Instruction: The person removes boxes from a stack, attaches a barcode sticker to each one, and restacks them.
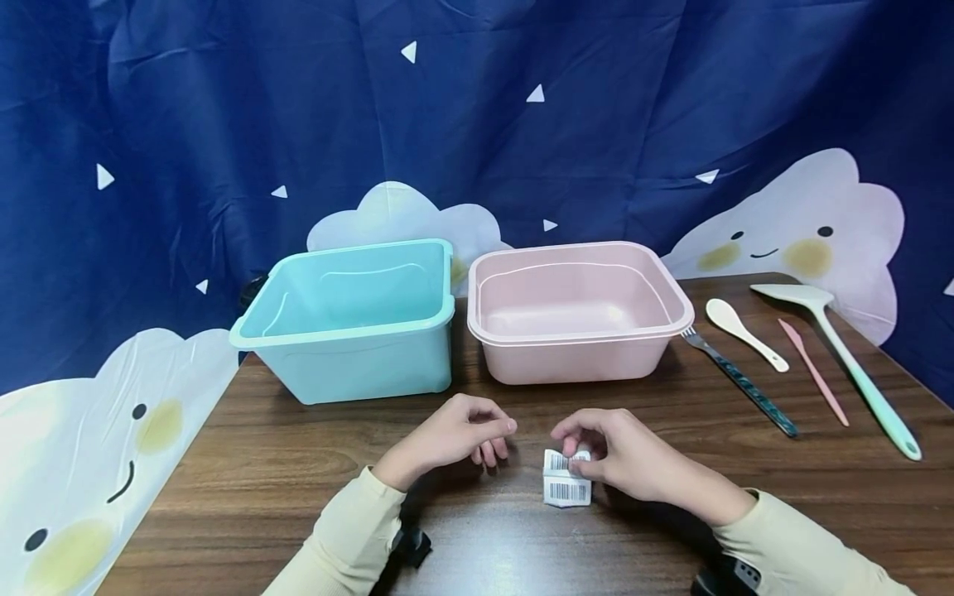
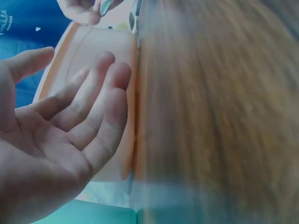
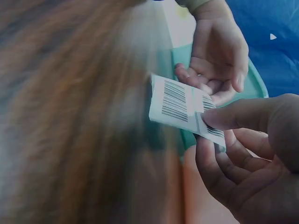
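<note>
My right hand [image 1: 626,455] pinches a small white folded paper label [image 1: 567,493] printed with barcodes, just above the wooden table in the head view. In the right wrist view, the thumb presses on the label's [image 3: 174,101] upper face and fingers support it from beneath. To the left of the label is my left hand [image 1: 450,439], apart from it and holding nothing. Its fingers are loosely bent, with the palm showing in the left wrist view.
A light blue basin [image 1: 358,364] and a pink basin [image 1: 574,360] stand side by side behind the hands. On the right lie a fork [image 1: 738,378], a white spoon [image 1: 745,334], a pink knife [image 1: 814,372] and a long-handled pale green spatula [image 1: 850,364]. A blue curtain [image 1: 477,124] hangs behind.
</note>
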Demonstrator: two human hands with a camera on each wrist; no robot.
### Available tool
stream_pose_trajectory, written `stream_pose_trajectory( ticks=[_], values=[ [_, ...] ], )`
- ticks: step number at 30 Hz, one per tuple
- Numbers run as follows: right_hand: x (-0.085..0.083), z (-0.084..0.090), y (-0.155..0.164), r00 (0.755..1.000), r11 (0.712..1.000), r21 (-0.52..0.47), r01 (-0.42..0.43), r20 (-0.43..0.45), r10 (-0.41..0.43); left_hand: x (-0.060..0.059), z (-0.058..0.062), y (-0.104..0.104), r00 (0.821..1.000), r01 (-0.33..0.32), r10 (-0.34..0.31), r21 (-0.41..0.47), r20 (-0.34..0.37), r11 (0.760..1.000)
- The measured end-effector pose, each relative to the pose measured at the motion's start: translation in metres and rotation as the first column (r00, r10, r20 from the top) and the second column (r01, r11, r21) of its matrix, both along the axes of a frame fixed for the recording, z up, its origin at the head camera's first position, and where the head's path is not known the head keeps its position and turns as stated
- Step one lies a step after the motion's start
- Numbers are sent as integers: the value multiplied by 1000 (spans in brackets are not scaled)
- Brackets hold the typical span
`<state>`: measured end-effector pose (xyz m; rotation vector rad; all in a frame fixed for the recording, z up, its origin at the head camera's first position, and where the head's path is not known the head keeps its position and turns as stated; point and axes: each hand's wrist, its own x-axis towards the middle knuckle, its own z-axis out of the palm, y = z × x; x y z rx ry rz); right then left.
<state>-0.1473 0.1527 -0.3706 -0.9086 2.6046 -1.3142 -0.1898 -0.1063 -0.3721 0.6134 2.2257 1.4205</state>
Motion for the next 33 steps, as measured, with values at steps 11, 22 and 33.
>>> stream_pose_trajectory(
  ticks=[11,22,33],
  values=[
    [-11,30,-13,998,995,-92,46,-35,-49,6,15,3,998,-61,54,208,39,976],
    [-15,53,-29,995,967,-245,74,-52,-90,14,28,4,994,-105,97,383,41,918],
    [-19,63,-40,987,937,-314,153,4,-160,15,35,3,981,-186,189,377,30,907]
  ],
)
